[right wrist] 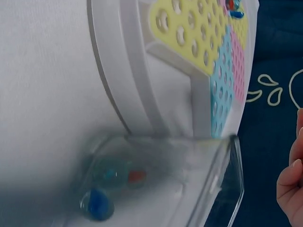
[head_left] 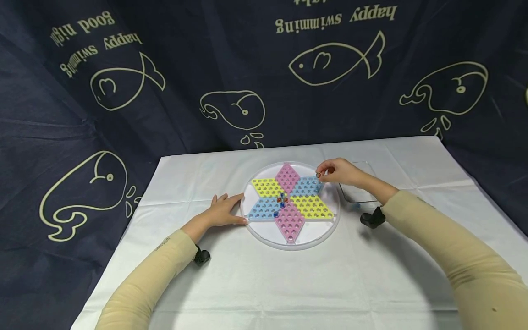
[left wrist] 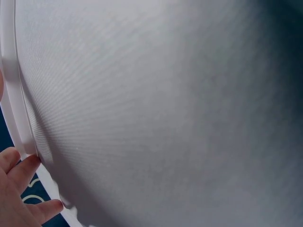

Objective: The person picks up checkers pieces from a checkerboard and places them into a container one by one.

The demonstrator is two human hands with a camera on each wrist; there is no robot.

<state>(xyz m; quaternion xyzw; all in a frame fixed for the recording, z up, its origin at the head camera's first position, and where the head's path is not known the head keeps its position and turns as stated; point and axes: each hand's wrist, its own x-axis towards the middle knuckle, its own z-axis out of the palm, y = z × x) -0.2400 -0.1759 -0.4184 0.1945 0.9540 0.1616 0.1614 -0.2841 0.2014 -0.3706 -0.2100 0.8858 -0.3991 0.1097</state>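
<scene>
A round white Chinese-checkers board [head_left: 330,228] lies on the table, with a star of pink, yellow and blue hole fields. A few marbles [head_left: 282,200] sit at the star's centre. My right hand [head_left: 339,172] hovers over the board's far right blue point and pinches a small orange marble [head_left: 318,174] at its fingertips. My left hand [head_left: 222,211] rests flat on the cloth with its fingers touching the board's left rim [left wrist: 19,118]. In the right wrist view the board [right wrist: 118,85] shows with a blue marble [right wrist: 97,204] lying beside it, at a clear tray [right wrist: 222,189].
A white cloth [head_left: 288,284] covers the table. The clear plastic tray [head_left: 359,195] sits right of the board, behind my right wrist. A dark blue curtain [head_left: 165,68] printed with whales and fish hangs behind and around the table.
</scene>
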